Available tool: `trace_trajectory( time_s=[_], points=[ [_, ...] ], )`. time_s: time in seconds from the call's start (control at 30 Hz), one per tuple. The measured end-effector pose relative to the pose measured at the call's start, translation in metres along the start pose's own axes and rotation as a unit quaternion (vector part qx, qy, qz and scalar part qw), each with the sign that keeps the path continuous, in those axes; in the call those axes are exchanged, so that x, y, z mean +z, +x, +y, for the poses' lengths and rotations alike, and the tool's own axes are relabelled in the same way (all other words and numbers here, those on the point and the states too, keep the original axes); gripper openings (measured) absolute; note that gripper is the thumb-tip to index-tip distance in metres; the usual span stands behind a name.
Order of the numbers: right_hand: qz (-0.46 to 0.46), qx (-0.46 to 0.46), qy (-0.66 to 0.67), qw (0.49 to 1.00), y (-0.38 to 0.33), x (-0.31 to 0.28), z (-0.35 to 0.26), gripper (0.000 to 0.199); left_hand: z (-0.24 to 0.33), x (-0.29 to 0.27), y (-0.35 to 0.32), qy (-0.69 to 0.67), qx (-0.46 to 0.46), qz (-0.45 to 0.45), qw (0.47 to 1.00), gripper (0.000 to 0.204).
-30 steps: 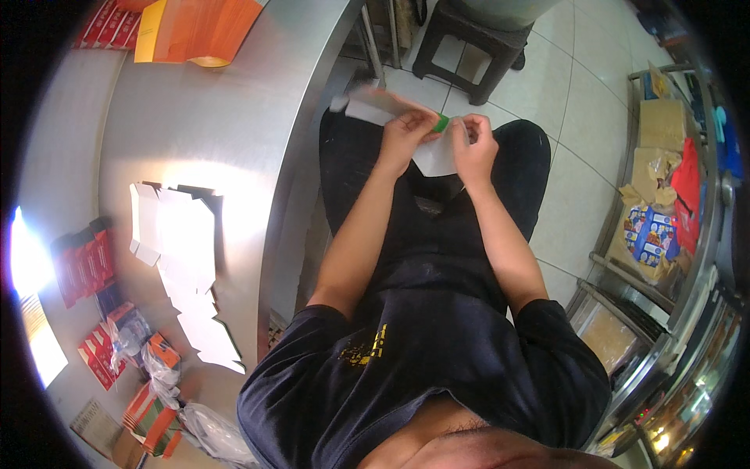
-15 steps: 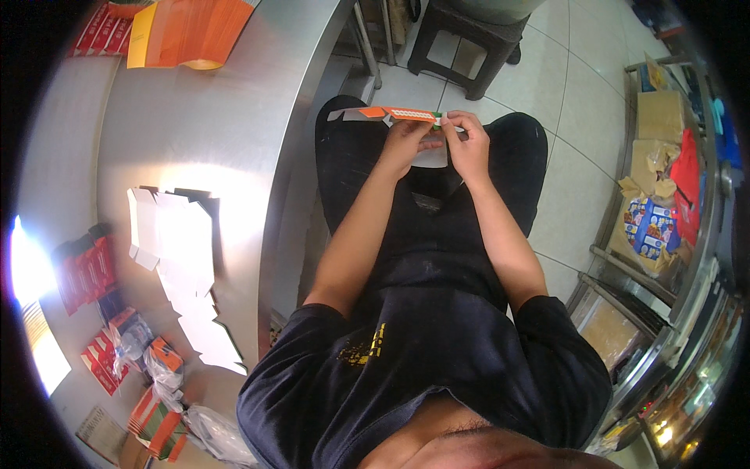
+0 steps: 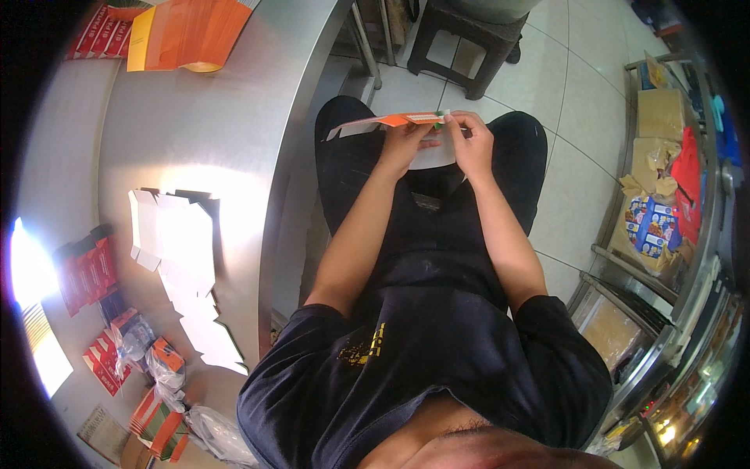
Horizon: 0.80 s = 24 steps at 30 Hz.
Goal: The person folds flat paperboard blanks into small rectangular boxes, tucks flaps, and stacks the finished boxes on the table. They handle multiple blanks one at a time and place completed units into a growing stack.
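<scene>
Just right of the shiny grey metal tabletop, I see the left hand and right hand pinching a creased orange-and-white cardboard sheet; flat white cardboard cut-outs lie on the tabletop.

White lettering stood on red rectangular packets, yellow print on the dark short-sleeved shirt, dark lettering on a pale rectangular sheet.
</scene>
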State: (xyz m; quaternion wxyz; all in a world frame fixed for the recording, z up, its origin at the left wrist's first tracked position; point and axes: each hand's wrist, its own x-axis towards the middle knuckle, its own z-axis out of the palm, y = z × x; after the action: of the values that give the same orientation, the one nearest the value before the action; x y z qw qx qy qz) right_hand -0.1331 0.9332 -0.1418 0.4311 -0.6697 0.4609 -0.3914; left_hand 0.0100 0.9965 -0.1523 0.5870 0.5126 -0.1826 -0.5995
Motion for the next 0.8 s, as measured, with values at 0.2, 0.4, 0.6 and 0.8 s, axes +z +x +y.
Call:
trace_trajectory(
  time_s=[0.2, 0.4, 0.6, 0.8],
  points=[
    [-0.007, 0.023, 0.044, 0.999, 0.001, 0.002, 0.02, 0.02, -0.002, -0.002, 0.002, 0.01, -0.001, -0.012, 1.0, 0.031],
    [-0.015, -0.001, 0.04, 0.999, 0.001, -0.001, 0.016, 0.017, 0.001, 0.001, -0.001, -0.028, 0.001, 0.011, 1.0, 0.028],
    [-0.026, 0.004, 0.021, 0.999, 0.001, 0.0, 0.002, 0.014, -0.018, -0.013, 0.009, -0.066, -0.021, -0.001, 0.998, 0.029],
    [-0.044, -0.016, 0.006, 0.999, 0.002, -0.001, 0.007, 0.012, -0.017, -0.01, 0.008, 0.011, 0.063, 0.028, 0.998, 0.026]
  ],
)
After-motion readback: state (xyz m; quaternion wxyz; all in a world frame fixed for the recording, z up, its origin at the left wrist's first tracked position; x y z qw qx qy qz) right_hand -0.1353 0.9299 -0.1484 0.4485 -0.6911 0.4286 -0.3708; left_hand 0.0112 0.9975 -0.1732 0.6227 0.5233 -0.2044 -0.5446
